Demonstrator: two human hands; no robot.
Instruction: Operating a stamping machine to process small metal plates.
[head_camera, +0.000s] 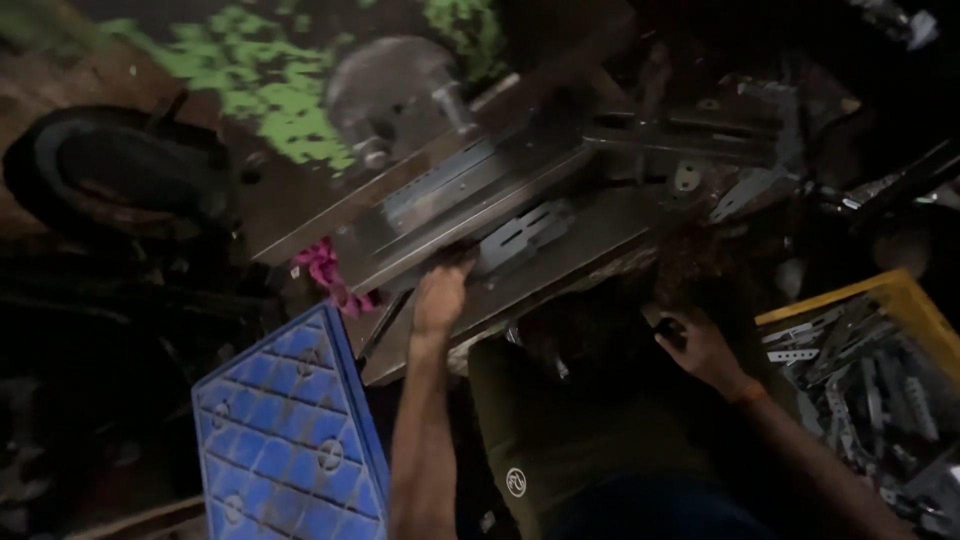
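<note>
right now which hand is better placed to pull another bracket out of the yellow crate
Right. The right hand hangs just beside the yellow crate of metal brackets, while the left hand is across the bench, its grip on the edge of the slotted metal plates.

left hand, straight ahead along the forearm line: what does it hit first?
Likely nothing new: the left hand already sits at the edge of the slotted metal rails on the bench. Further on is the round metal disc; depth unclear.

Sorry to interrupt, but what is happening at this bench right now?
A person works at a dim, cluttered metal bench. The left hand reaches up to long slotted metal strips at the bench edge. The right hand grips something small and dark. A yellow crate of metal brackets sits right, a blue crate left.
</note>
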